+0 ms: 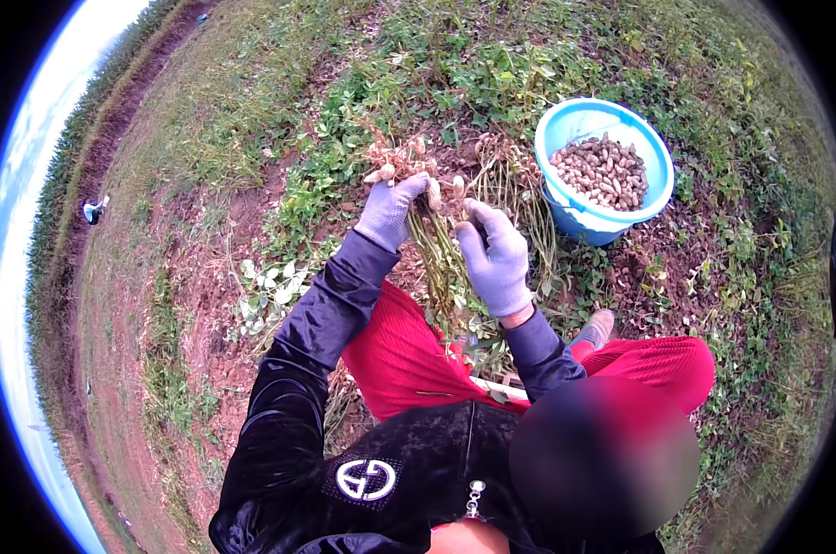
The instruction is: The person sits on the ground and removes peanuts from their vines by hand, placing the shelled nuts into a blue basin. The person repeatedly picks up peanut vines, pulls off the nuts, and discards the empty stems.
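My left hand (388,211), in a pale knit glove, grips a bunch of uprooted peanut plants (435,253) just below the roots. The stems hang down toward my lap. Dry roots with peanut pods (434,194) stick out above and beside the left thumb. My right hand (495,262), gloved the same way, is raised just right of those pods. Its thumb and fingertips are close together at the pods' edge; whether a pod is pinched between them is unclear. More pulled peanut plants (521,194) lie on the ground beyond the right hand.
A blue plastic bucket (657,149), partly filled with peanuts (601,173), stands at the right beside the pulled plants. Green weeds (307,208) and reddish soil (245,215) surround me. My shoe (598,327) is in front of the right leg. A distant figure (94,210) is at far left.
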Demonstrator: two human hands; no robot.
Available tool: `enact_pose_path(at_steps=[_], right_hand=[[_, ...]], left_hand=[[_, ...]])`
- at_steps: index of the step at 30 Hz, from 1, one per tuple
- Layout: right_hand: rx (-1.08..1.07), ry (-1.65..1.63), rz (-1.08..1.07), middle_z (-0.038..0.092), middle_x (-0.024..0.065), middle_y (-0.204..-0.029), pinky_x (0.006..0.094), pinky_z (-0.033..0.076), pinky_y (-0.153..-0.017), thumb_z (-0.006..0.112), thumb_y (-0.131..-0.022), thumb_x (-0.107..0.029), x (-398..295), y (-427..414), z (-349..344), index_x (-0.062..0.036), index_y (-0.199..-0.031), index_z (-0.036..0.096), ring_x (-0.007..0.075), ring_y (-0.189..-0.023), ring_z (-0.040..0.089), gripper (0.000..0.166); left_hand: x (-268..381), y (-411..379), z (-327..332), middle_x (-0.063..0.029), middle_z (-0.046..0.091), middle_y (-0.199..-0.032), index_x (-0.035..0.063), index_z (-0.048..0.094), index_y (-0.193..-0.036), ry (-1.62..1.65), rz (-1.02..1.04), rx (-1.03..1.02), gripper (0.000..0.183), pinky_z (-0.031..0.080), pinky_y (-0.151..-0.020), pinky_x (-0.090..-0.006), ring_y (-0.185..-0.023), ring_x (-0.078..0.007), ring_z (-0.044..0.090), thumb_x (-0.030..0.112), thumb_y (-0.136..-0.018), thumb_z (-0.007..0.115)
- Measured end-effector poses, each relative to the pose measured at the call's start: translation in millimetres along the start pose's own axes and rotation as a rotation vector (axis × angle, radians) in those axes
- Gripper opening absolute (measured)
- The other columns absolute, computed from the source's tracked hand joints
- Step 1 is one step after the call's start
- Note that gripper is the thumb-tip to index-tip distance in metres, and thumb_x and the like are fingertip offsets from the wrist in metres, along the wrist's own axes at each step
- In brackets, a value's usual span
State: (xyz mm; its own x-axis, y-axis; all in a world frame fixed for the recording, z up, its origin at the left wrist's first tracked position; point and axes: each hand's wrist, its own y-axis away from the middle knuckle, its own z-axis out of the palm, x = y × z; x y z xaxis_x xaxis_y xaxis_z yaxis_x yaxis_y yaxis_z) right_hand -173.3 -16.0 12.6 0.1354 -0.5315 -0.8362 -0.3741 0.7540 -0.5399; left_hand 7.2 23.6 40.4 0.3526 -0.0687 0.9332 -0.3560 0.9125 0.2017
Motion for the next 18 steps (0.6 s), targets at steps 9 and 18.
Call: enact_pose_path(at_steps=[9,18], right_hand=[[-0.303,0.158,0.054,0.056,0.0109,-0.062,0.0328,0.046,-0.053,0.067,-0.079,-0.032,30.4,-38.9,-29.9,-0.0051,-0.074,0.058,0.0221,-0.056,0.060,0.029],[-0.362,-1.085,0.574,0.061,0.0127,-0.102,0.0209,0.050,-0.055,0.054,-0.089,-0.036,39.5,-24.9,-45.2,0.0020,-0.121,0.046,0.0159,-0.077,0.064,0.051]], left_hand=[[-25.5,-13.0,45.0,-0.0032,0.059,-0.072,0.0065,0.059,-0.083,-0.087,-0.049,-0.026,0.006,0.048,-0.057,-0.0249,-0.065,-0.0128,0.060,0.013,-0.083,0.056],[-25.3,-24.0,39.0,-0.0014,0.061,-0.085,0.0064,0.058,-0.098,-0.343,0.034,0.121,0.018,0.050,-0.058,-0.0257,-0.071,-0.0113,0.060,0.013,-0.081,0.062]])
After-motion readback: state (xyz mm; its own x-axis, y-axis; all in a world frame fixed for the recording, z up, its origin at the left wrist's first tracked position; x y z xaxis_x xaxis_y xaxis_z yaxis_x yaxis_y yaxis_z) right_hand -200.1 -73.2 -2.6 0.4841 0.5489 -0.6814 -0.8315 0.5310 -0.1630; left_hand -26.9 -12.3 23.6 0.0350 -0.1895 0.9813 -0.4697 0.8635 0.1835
